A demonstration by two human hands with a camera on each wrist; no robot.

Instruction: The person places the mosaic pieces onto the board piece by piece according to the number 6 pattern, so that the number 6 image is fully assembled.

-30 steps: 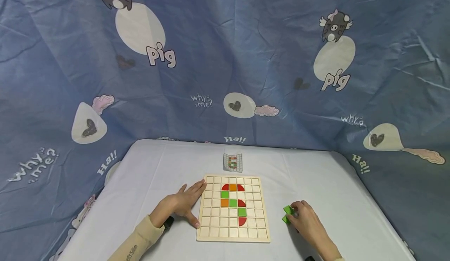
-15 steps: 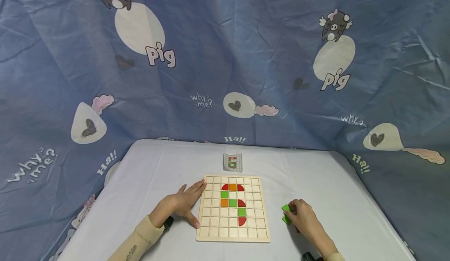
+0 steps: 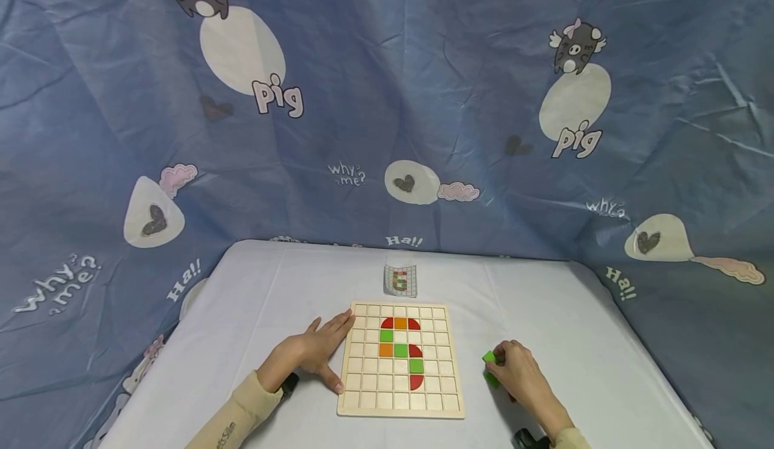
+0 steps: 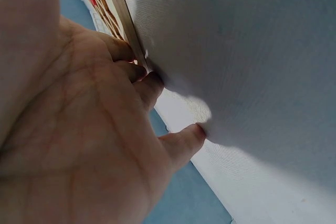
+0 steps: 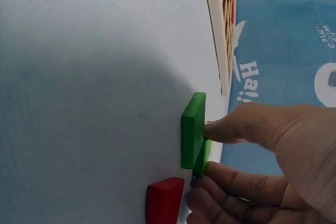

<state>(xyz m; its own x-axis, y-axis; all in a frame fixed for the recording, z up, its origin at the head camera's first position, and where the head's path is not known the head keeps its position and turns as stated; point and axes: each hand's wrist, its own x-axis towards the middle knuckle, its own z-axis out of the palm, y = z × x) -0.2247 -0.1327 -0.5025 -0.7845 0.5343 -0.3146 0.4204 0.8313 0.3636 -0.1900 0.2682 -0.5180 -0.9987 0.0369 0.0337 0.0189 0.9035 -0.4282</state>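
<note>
A square wooden grid board (image 3: 363, 404) lies on the table, with red, orange and green tiles set in its cells as a curved figure. My left hand (image 3: 319, 349) rests spread along the board's left edge, thumb and fingertips touching its frame. To the right of the board, my right hand (image 3: 521, 370) pinches a green tile (image 3: 489, 355) between thumb and fingers, just over the tabletop. A second green tile (image 5: 192, 132) sits close by, nearer to me, under the thumb. A red piece (image 5: 164, 201) lies beside them, mostly hidden by the hand in the head view.
Behind the board lies a small printed card (image 3: 400, 281) with a coloured grid pattern. A white cloth (image 3: 290, 271) covers the table. Blue printed fabric (image 3: 338, 126) hangs behind and around it.
My right hand has shifted slightly left and away from me, and the green tile at its fingertips has moved the same way. The left hand and the board have stayed still.
</note>
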